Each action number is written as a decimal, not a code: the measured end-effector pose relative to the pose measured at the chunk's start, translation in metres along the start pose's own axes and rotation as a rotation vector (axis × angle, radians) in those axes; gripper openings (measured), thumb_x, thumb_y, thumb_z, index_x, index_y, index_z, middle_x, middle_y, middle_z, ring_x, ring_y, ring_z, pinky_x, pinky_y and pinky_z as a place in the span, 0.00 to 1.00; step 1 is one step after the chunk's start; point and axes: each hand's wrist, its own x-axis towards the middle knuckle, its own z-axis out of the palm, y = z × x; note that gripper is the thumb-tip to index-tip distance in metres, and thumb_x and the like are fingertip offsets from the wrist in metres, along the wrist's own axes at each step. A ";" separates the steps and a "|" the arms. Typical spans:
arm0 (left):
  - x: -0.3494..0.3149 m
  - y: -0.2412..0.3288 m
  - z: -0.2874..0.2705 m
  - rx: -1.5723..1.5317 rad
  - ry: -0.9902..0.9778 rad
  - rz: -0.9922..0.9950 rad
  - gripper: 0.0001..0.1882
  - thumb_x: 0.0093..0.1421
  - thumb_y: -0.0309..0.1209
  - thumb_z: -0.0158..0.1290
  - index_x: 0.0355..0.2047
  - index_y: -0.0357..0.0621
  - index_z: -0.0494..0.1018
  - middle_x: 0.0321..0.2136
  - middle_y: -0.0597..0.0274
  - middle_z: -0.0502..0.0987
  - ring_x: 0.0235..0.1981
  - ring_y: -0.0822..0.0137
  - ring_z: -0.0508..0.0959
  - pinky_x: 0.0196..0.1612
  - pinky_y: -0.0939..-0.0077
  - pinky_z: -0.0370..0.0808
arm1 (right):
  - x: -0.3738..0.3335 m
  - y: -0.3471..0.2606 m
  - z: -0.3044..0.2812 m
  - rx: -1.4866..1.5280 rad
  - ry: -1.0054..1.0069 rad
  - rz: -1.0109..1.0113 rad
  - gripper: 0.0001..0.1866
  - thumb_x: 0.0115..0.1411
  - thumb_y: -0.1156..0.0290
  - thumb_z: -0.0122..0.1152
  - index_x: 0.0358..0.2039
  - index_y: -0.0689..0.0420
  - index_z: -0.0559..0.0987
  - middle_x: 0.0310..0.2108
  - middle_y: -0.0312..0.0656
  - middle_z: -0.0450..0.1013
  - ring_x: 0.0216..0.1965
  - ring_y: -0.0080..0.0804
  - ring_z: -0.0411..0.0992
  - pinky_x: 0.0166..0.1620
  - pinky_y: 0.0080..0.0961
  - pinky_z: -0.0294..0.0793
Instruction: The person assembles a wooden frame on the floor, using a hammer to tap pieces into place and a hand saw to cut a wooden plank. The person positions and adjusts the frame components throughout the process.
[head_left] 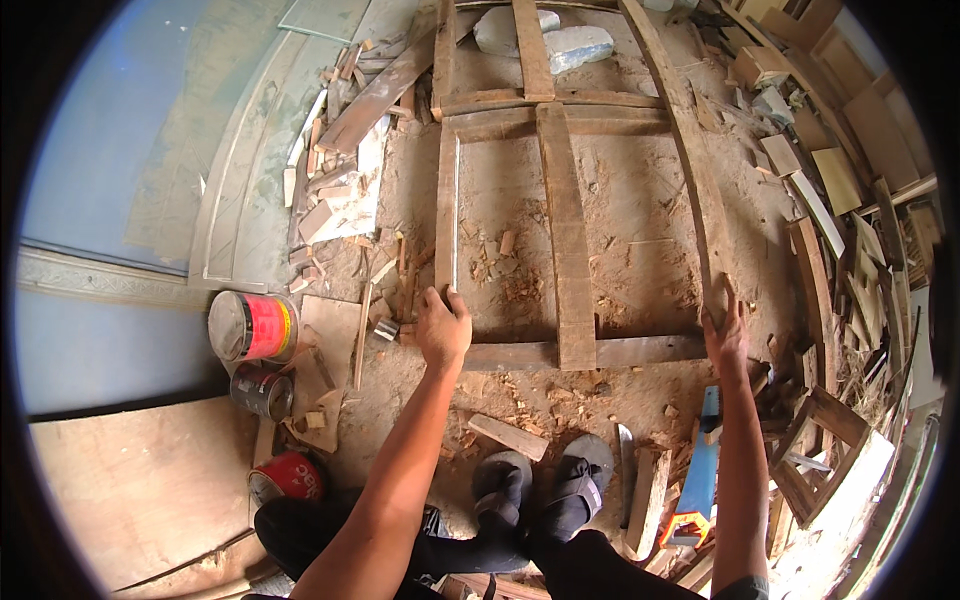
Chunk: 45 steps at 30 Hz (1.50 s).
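Note:
A long wooden frame (567, 235) with a middle slat and crossbars stretches away from me over the dirt floor. My left hand (445, 327) is closed around its near left corner, thumb on top. At the near right corner my right hand (727, 325) grips the outer side rail (690, 175), with some of its fingers hidden. Both arms reach forward, one on each side of my feet. The near crossbar (645, 350) runs between the two hands. Under the frame, wood chips and shavings litter the ground.
A blue handsaw (700, 480) lies beside my right forearm, near a wood block (648, 500). Paint cans (250, 325) stand at the left. Scrap wood (335, 190) is heaped at the far left, more offcuts (830, 250) along the right. Pale blocks (578, 48) sit at the frame's far end.

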 end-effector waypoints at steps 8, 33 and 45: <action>0.000 -0.007 0.005 0.016 0.018 0.002 0.23 0.71 0.46 0.41 0.46 0.34 0.68 0.41 0.39 0.75 0.39 0.38 0.79 0.40 0.45 0.78 | -0.005 -0.007 -0.003 0.003 0.026 -0.016 0.40 0.60 0.62 0.61 0.71 0.39 0.58 0.62 0.57 0.65 0.56 0.62 0.70 0.56 0.52 0.74; 0.000 0.001 -0.003 0.001 -0.065 -0.025 0.23 0.71 0.45 0.40 0.47 0.33 0.67 0.43 0.37 0.74 0.41 0.38 0.79 0.41 0.44 0.77 | -0.003 -0.008 -0.007 0.005 0.007 0.041 0.42 0.59 0.60 0.62 0.72 0.34 0.56 0.59 0.59 0.67 0.54 0.64 0.72 0.55 0.52 0.74; -0.001 0.000 0.000 -0.016 0.007 0.007 0.21 0.71 0.45 0.41 0.44 0.35 0.67 0.39 0.37 0.76 0.39 0.37 0.79 0.41 0.44 0.76 | -0.004 -0.004 -0.005 0.011 -0.003 0.036 0.41 0.59 0.59 0.62 0.71 0.35 0.57 0.61 0.54 0.67 0.55 0.60 0.72 0.55 0.51 0.74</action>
